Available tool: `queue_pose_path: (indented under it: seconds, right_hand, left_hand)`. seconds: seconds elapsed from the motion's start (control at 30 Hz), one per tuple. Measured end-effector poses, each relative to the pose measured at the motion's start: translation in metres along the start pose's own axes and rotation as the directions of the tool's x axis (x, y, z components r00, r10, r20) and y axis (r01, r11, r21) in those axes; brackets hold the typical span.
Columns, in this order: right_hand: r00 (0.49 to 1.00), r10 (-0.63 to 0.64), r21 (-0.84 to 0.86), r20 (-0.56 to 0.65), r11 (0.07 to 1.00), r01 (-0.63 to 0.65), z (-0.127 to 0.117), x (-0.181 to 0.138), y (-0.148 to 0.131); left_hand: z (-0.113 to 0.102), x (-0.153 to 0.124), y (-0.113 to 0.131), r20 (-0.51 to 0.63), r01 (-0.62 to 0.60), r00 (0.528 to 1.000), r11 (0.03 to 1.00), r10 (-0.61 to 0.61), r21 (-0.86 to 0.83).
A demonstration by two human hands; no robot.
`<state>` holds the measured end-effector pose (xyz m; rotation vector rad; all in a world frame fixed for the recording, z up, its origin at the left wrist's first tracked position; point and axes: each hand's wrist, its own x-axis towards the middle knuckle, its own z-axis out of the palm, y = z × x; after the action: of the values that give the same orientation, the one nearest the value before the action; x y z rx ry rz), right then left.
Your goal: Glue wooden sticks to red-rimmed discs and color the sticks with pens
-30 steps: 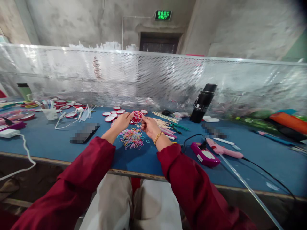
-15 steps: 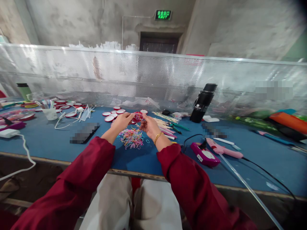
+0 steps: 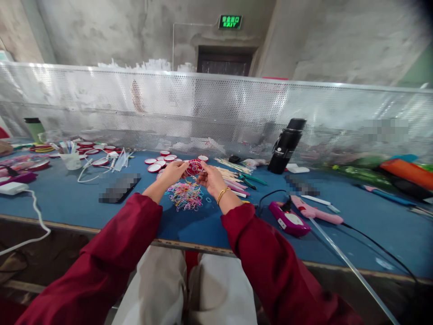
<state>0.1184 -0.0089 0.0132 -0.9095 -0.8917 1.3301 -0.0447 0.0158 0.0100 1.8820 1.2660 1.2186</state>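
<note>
My left hand [image 3: 173, 174] and my right hand [image 3: 211, 179] both pinch a small round red disc [image 3: 194, 168] with a pale pattern, held just above the blue table [image 3: 67, 198]. Each hand grips one edge of it with closed fingertips. A gold bracelet sits on my right wrist. Right below the hands lies a heap of small coloured rubber bands [image 3: 185, 196]. Behind the disc, several red-rimmed round lids [image 3: 158, 161] lie flat on the table.
A purple glue gun [image 3: 289, 220] and a pink one [image 3: 316, 211] with a clear glue stick lie to the right. A black flask [image 3: 286, 145] stands at the back. Wooden sticks [image 3: 233, 174], scissors, a phone [image 3: 120, 188] and a perforated metal screen [image 3: 216, 113] surround the spot.
The red disc has dropped slightly and tilted flatter between my fingers. Both hands stay in nearly the same place.
</note>
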Motion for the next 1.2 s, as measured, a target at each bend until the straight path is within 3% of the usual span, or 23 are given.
queue_pose_path:
  seconds: [0.37, 0.6, 1.2]
  right_hand:
    - [1.0, 0.005, -0.007, -0.02, 1.0, -0.005, 0.0002, 0.0011, 0.0004]
    - [0.999, -0.036, -0.005, -0.025, 0.999, 0.036, 0.0013, 0.0, 0.0019]
    - [0.996, -0.081, -0.029, -0.024, 0.996, 0.08, 0.004, -0.0013, 0.0045]
  left_hand:
    - [-0.0002, 0.0005, -0.0013, 0.016, -0.041, 0.999, 0.998, 0.04, 0.054]
    - [0.0001, -0.0024, 0.0007, 0.03, -0.228, 0.973, 0.928, 0.229, 0.296]
    - [0.0019, -0.0033, -0.0001, 0.028, -0.246, 0.967, 0.905, 0.252, 0.347]
